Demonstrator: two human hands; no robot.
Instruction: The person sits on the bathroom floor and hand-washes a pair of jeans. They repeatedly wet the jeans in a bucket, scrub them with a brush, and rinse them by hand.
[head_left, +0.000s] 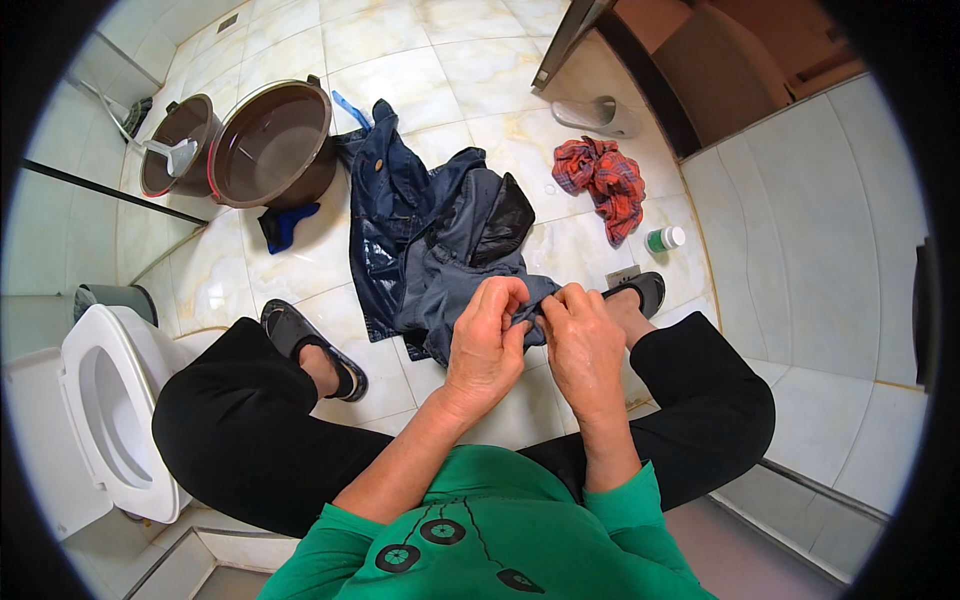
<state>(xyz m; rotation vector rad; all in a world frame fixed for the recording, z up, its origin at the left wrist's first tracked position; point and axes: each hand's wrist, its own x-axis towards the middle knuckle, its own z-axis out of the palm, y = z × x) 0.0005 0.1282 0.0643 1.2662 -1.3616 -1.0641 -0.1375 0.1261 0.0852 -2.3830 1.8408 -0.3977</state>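
Wet dark cloth, a grey-blue garment (450, 255), lies bunched on the tiled floor between my feet. My left hand (487, 337) pinches a raised edge of it between thumb and fingers. Close beside it on the right, my right hand (581, 337) grips the same edge, its fingers bent over the cloth. Under and left of the grey part spreads a dark blue denim garment (382, 195) with a metal button. Whether the two are one piece I cannot tell.
Two brown buckets, a large one (274, 146) holding water and a smaller one (176, 124) with a dipper (178, 156), stand back left. A blue-black cloth (281, 227), red plaid cloth (604, 184), grey slipper (596, 116), green-white bottle (664, 239) and white toilet (112, 412) surround me.
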